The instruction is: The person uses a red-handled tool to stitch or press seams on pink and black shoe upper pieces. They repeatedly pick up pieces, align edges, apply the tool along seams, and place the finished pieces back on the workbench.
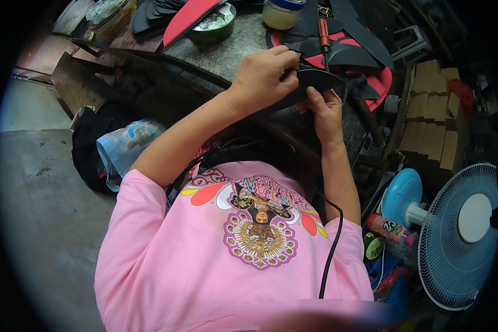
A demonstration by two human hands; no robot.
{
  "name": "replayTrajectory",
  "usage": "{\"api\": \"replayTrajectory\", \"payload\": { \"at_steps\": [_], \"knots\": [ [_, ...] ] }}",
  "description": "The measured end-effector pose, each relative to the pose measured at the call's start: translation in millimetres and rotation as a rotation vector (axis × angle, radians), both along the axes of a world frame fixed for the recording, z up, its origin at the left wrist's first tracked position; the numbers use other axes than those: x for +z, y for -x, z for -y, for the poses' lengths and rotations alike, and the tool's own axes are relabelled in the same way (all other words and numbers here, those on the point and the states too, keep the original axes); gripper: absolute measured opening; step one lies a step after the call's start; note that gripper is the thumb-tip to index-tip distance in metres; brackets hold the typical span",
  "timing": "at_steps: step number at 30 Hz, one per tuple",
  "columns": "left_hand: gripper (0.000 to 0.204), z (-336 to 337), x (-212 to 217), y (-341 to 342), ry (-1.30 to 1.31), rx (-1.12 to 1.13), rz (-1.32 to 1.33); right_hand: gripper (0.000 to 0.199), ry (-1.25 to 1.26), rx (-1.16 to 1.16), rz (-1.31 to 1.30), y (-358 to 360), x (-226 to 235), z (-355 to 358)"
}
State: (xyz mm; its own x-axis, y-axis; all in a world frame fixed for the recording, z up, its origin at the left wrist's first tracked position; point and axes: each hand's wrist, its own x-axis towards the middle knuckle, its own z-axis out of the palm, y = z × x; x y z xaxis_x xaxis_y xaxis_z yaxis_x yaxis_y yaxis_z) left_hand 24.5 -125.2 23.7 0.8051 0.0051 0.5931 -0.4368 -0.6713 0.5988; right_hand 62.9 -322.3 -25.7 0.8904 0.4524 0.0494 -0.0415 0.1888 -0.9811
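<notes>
both hands work a curved black leather piece (315, 83) at the stone bench (227, 52) edge: left hand (263, 77) pinches its near end, right hand (325, 110) grips beneath; its long axis runs left-to-right between them.

Left end of the black piece (315, 83) behind the left hand (260, 77); lower shirt (232, 265) edge blurred.

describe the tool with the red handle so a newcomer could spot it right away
Start at the grey stone worktop at the top of the view, then go right to the heap of red and black cut pieces. The red-handled tool lies on that heap, just above the left hand. It is the only slim, stick-like thing among flat sheets.
</notes>
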Motion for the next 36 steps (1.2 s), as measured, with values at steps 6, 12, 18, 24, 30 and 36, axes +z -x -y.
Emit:
{"api": "replayTrajectory", "payload": {
  "at_steps": [6, 12, 18, 24, 30, 36],
  "knots": [
    [0.017, 10.4, 1.8, -4.4, 0.01, -0.07, -0.041, 0.022, 0.033, -0.004, 0.03, 3.3, 4.3, -2.3],
    [0.02, 4.2, 0.1, -4.7, -0.065, -0.143, -0.121, 0.025, -0.007, -0.175, 0.198, -3.0, 3.3, 1.8],
    [0.018, 2.4, -4.7, -1.1, -0.143, -0.161, -0.075, 0.016, -0.026, -0.116, 0.226, -5.0, 3.8, 5.6],
    [0.016, -1.0, -5.0, 0.0, -0.183, -0.147, -0.052, 0.008, 0.023, -0.138, 0.181, -0.1, 8.9, -0.7],
    [0.016, -4.1, -6.7, 5.9, -0.262, -0.173, -0.066, 0.006, 0.067, 0.014, 0.254, 0.0, 7.7, 1.9],
    [0.023, -0.5, -4.7, 15.3, -0.188, -0.124, -0.222, 0.008, 0.124, -0.059, 0.339, -2.9, 5.2, 5.8]
  ]
}}
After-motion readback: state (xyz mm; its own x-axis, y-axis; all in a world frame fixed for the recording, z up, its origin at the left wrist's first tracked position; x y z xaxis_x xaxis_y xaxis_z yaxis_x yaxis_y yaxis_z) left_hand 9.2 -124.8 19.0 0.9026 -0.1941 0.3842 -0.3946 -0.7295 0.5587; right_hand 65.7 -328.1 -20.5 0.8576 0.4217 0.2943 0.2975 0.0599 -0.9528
